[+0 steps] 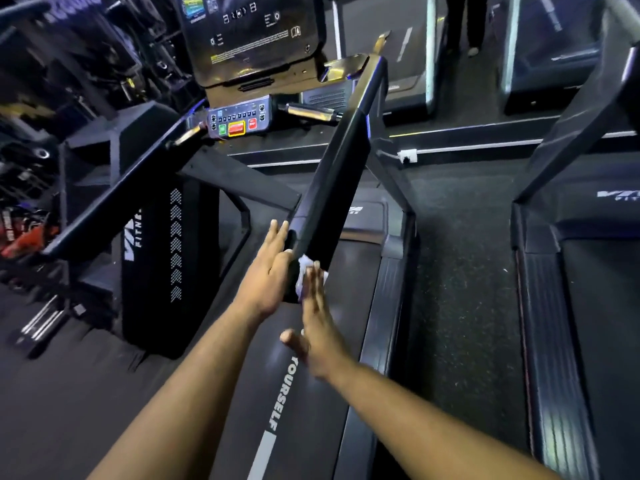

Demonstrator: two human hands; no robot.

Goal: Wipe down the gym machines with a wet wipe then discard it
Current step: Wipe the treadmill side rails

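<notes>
I stand on a black treadmill whose right handrail (337,174) runs from the console down to me. My left hand (268,268) rests flat, fingers straight, against the left side of the rail's near end. My right hand (317,320) presses a crumpled white wet wipe (304,268) against the rail's right side with straight fingers. Most of the wipe is hidden behind those fingers. The left handrail (114,199) is untouched.
The console (239,121) with green and red buttons and a dark screen (249,29) stands ahead. The belt (277,393) runs below my arms. Another treadmill (581,271) stands to the right across a rubber floor strip. A person's legs (464,22) show at the top.
</notes>
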